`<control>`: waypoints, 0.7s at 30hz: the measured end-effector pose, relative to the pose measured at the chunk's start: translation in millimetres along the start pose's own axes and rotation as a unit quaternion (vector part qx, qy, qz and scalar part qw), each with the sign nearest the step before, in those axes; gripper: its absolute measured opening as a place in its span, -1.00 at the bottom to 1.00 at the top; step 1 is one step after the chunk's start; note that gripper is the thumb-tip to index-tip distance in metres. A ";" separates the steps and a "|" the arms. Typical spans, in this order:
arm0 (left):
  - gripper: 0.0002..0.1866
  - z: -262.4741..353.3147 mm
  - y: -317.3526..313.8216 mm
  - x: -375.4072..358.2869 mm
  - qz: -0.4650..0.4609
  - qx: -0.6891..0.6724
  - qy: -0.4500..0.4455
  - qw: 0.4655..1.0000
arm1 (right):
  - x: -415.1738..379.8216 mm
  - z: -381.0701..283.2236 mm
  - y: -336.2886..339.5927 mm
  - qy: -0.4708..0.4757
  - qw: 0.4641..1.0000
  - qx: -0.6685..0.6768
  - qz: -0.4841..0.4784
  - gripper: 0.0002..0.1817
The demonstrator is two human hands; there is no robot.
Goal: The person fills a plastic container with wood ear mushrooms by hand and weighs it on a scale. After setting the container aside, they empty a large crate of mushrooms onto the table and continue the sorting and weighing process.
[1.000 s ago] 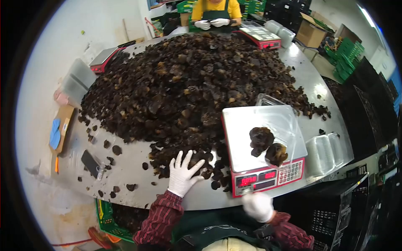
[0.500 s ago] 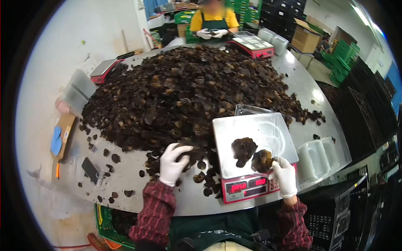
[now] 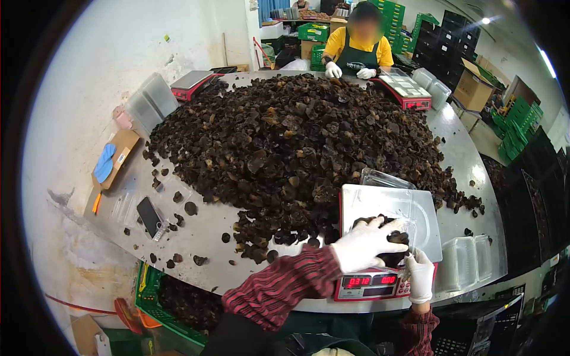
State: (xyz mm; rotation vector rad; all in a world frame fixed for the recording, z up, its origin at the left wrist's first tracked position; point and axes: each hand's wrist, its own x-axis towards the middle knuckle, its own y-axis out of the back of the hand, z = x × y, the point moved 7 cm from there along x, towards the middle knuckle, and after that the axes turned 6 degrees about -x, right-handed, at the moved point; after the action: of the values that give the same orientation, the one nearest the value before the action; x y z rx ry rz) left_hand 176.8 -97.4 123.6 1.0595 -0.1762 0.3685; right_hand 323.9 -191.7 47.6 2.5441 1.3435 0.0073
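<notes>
White-gloved, my left hand (image 3: 365, 244) spreads over dark pieces (image 3: 394, 258) on scale (image 3: 363, 202); right hand (image 3: 420, 277) close beside, curled, pinch hard to tell; tabletop edge (image 3: 323, 306) near.

You were in a packing workroom: beyond your fingers lay a metal table (image 3: 178, 222) with red scales (image 3: 389, 237), clear tubs (image 3: 460, 264) and stacked green crates (image 3: 522, 121).

The left hand (image 3: 368, 244) and right hand (image 3: 420, 276) are each wearing a thin, close-fitting white glove. Maroon fabric sleeves with dark wavy stripes (image 3: 284, 286) are covering the forearms, black cloth (image 3: 236, 337) is showing above the left one, and a dark green apron (image 3: 356, 343) is covering the front.
</notes>
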 end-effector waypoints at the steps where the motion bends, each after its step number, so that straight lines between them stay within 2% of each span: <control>1: -0.43 4.2 17.2 -6.2 0.058 -0.013 -0.048 0.997 | -0.1 -3.3 -1.2 -0.005 1.000 -0.008 0.004 -0.71; 3: -0.46 -3.2 47.3 -17.9 0.100 -0.109 -0.038 0.988 | 0.4 -5.0 1.6 -0.006 1.000 -0.020 0.002 -0.69; 5: -0.49 -42.8 58.4 -47.6 0.187 -0.231 0.065 0.953 | -0.1 -1.0 9.0 -0.009 0.999 -0.039 0.003 -0.66; 7: -0.51 -104.4 45.3 -93.3 0.200 -0.023 0.192 0.960 | -4.5 -5.8 18.9 -0.025 0.997 -0.060 0.046 -0.65; 9: -0.54 -130.8 27.6 -127.0 0.145 0.123 0.273 0.943 | -8.0 -10.3 29.0 -0.015 0.996 -0.041 0.083 -0.65; 11: -0.55 -149.9 2.4 -149.2 0.099 0.168 0.243 0.950 | -12.5 -8.7 33.3 -0.022 0.994 -0.012 0.106 -0.67; 13: -0.62 -166.4 -8.5 -163.7 0.159 0.097 0.245 0.951 | -21.8 -22.0 34.5 0.061 0.986 -0.052 0.145 -0.70; 14: -0.66 -173.5 -10.1 -169.0 0.175 0.067 0.262 0.947 | -25.0 -30.5 33.2 0.158 0.955 -0.194 0.158 -0.70; 15: -0.69 -177.6 -9.8 -171.7 0.190 0.037 0.278 0.941 | -32.2 -44.7 23.1 0.166 0.946 -0.246 0.133 -0.62; 16: -0.73 -176.3 -2.9 -171.6 0.230 0.010 0.277 0.933 | -41.0 -67.4 10.0 0.213 0.918 -0.320 0.099 -0.55; 19: -0.77 -176.5 16.1 -168.5 0.313 -0.125 0.322 0.885 | -44.3 -101.7 -35.4 0.318 0.816 -0.482 -0.023 -0.37; 20: -0.77 -171.7 23.9 -163.5 0.331 -0.153 0.319 0.875 | -42.8 -92.6 -42.1 0.344 0.802 -0.486 -0.046 -0.34; 21: -0.78 -161.4 34.3 -152.9 0.350 -0.158 0.285 0.878 | -38.6 -82.9 -45.0 0.368 0.790 -0.487 -0.054 -0.41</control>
State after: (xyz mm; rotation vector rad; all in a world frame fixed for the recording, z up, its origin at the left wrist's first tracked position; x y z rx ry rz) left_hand 16.8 26.5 25.5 0.4923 -0.0778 1.2491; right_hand 254.9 -179.9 121.6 1.5519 1.1855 1.3984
